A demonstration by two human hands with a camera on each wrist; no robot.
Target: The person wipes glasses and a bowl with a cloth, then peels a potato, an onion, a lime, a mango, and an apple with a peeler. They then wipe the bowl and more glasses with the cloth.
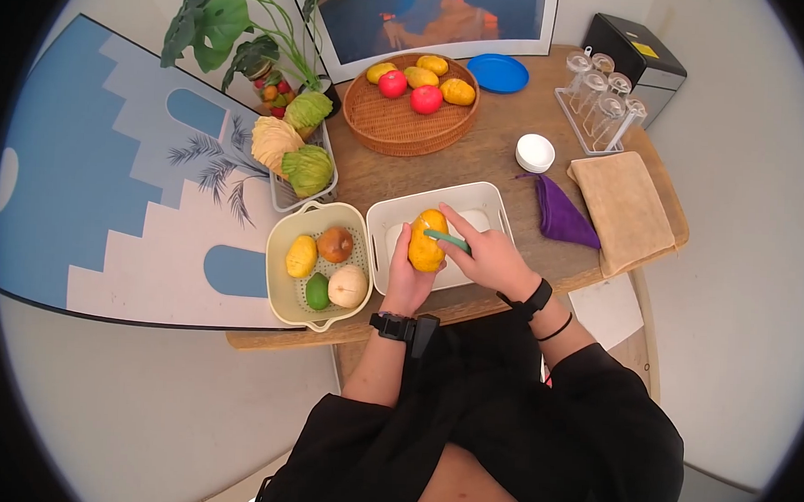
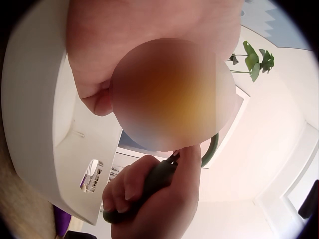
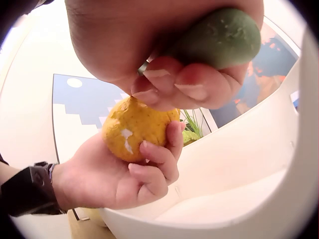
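The potato (likely firm) is held by the left hand, best cupped underneath; the green tool is gripped by the right hand

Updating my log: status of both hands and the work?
Left hand holds yellow produce over white tub. Right hand grips green-handled tool at it. No obstruction visible.
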